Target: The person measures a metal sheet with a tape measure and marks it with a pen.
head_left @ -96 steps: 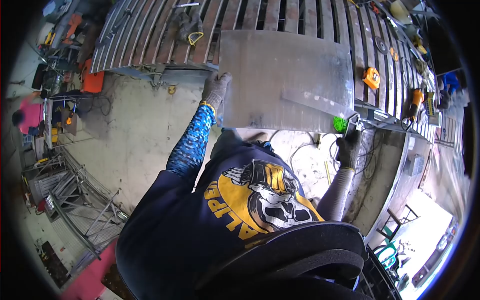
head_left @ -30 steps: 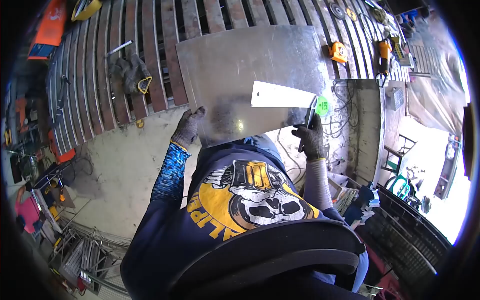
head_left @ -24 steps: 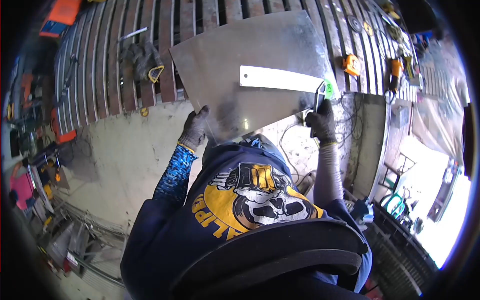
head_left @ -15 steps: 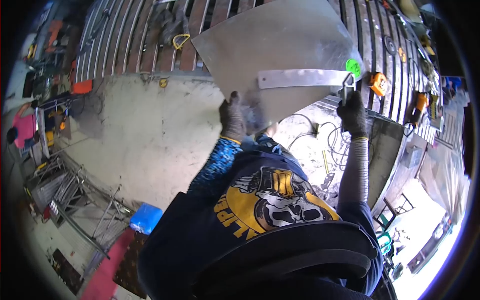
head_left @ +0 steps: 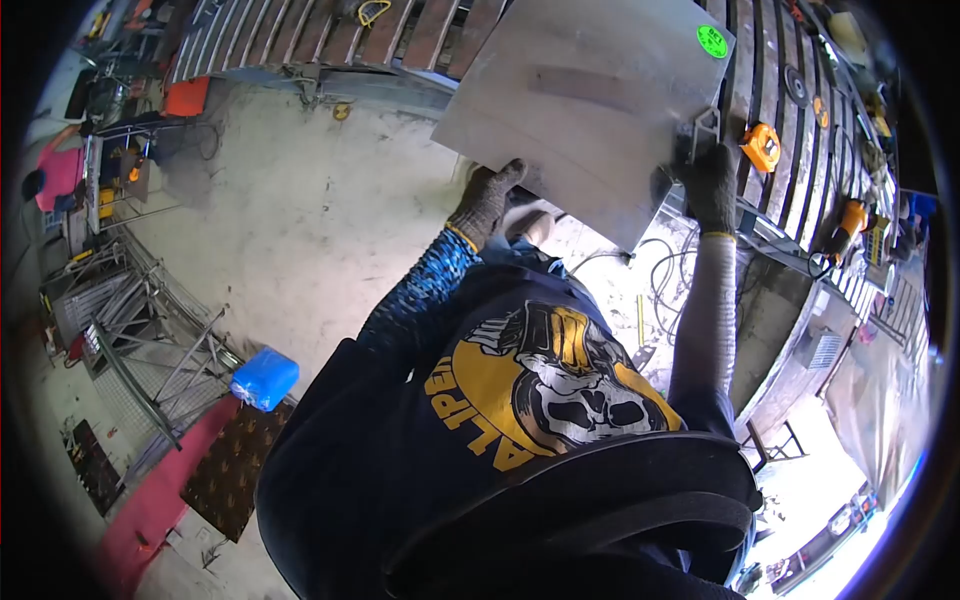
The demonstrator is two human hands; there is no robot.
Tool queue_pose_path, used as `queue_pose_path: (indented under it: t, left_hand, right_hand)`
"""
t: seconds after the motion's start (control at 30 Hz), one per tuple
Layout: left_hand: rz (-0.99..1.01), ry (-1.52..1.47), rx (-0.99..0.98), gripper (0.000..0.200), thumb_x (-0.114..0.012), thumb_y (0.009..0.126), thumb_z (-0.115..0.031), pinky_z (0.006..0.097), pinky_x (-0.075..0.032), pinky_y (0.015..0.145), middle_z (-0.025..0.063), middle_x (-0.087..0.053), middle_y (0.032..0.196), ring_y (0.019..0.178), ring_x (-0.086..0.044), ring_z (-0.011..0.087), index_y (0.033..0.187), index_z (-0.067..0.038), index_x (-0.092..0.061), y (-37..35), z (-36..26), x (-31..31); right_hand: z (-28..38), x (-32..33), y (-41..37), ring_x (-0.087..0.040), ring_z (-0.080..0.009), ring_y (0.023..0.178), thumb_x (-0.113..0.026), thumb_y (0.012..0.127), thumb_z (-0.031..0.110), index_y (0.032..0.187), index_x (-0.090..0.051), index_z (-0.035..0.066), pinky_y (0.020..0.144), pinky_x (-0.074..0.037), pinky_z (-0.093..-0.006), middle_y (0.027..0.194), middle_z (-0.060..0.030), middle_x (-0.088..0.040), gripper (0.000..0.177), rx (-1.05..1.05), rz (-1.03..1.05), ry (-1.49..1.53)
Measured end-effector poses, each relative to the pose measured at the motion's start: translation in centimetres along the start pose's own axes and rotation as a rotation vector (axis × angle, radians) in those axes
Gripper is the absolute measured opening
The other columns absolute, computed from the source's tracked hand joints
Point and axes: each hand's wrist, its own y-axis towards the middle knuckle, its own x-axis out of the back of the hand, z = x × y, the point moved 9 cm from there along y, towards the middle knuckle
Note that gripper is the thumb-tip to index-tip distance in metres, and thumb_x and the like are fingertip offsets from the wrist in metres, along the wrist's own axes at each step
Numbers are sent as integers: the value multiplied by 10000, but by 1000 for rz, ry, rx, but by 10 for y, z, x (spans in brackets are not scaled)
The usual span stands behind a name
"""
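Observation:
A large grey metal sheet [head_left: 570, 130] with a round green sticker [head_left: 712, 41] lies over the slatted bench, its near corner jutting past the front edge. My left hand [head_left: 488, 200], gloved, pinches the sheet's near left edge with the thumb on top and the fingers tucked out of sight beneath. My right hand [head_left: 710, 190], also gloved, is closed around a metal square [head_left: 706, 128] with an open-framed head, at the sheet's right edge. The square's long blade does not show clearly. Just right of that hand, an orange tape measure [head_left: 761, 147] sits on the slats.
An orange-and-black power tool [head_left: 850, 222] and a dark disc [head_left: 796, 86] rest on the slatted bench [head_left: 440, 35] at right. Cables [head_left: 665, 275] loop on the floor. At left are metal frames [head_left: 150, 330], a blue bundle [head_left: 265, 378] and a person in pink [head_left: 60, 172].
The sheet has turned, bringing its near corner over the bench edge. My left thumb now overlaps its edge. The square's blade, which lay broadside across the sheet, no longer shows.

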Motion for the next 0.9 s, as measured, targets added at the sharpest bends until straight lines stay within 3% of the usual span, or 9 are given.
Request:
queue_pose_path:
  t: [0.03,0.1,0.13,0.17,0.27,0.33,0.43,0.83,0.9]
  left_hand:
    - [5,10,-2,347,-675,995,-230,470,-618,896,164,-694,1143,1047,-707,316,1236,6,-592,-5,-5,-6]
    - [-74,-16,85,309,-624,1023,-197,442,-638,837,189,-691,1133,998,-718,308,1231,26,-574,-23,-2,-18]
    - [-102,-109,116,279,-575,1047,-184,423,-651,774,175,-686,1100,913,-725,296,1237,21,-573,-32,8,-28]
    - [-186,-110,106,269,-552,1056,-176,434,-655,762,145,-675,1081,856,-722,296,1262,-4,-559,-48,6,-40]
    - [12,-68,138,299,-567,1049,-184,477,-652,782,130,-663,1111,908,-715,288,1312,-44,-531,-55,40,-39]
    - [8,3,132,301,-565,1052,-203,492,-649,792,131,-666,1124,915,-716,287,1306,-42,-544,-61,33,-41]
    - [18,-62,189,319,-559,1057,-256,460,-641,794,134,-690,1127,915,-724,270,1262,-14,-589,-63,34,-33]
    - [-33,-116,104,382,-556,1062,-301,386,-629,816,168,-735,999,907,-738,268,1211,45,-615,-59,26,-19]
    - [-16,-19,156,385,-552,1065,-302,390,-622,827,177,-739,966,876,-740,277,1219,46,-607,-63,29,-11]
  right_hand:
    - [3,-5,9,-638,-451,956,-760,822,306,1003,-583,-72,767,-494,-513,1056,-291,-639,455,-209,159,74]
    - [37,7,10,-632,-452,988,-756,807,255,1051,-567,-70,814,-500,-510,1113,-302,-636,449,79,39,-166]
    - [17,2,17,-625,-450,1012,-740,784,195,1113,-546,-58,848,-510,-484,1118,-293,-633,458,30,-133,142]
    - [21,7,16,-634,-448,1015,-721,761,153,1176,-523,-49,877,-522,-467,1100,-284,-645,502,-57,-87,218]
    - [0,-23,24,-644,-442,1002,-723,750,160,1174,-539,-29,871,-529,-466,1066,-269,-656,500,105,-156,227]
    - [16,-4,10,-650,-447,1003,-742,751,191,1185,-556,11,875,-535,-482,1052,-254,-667,505,-151,-33,318]
    - [26,8,6,-648,-459,1019,-741,808,291,1254,-578,52,877,-522,-532,1081,-267,-675,532,-93,-96,99]
    - [26,16,-8,-591,-466,999,-742,746,269,1032,-616,111,850,-491,-549,965,-226,-646,350,-98,-154,32]
    - [27,12,-5,-595,-492,1043,-739,731,292,1042,-617,67,868,-508,-565,1099,-277,-608,402,-88,-151,36]
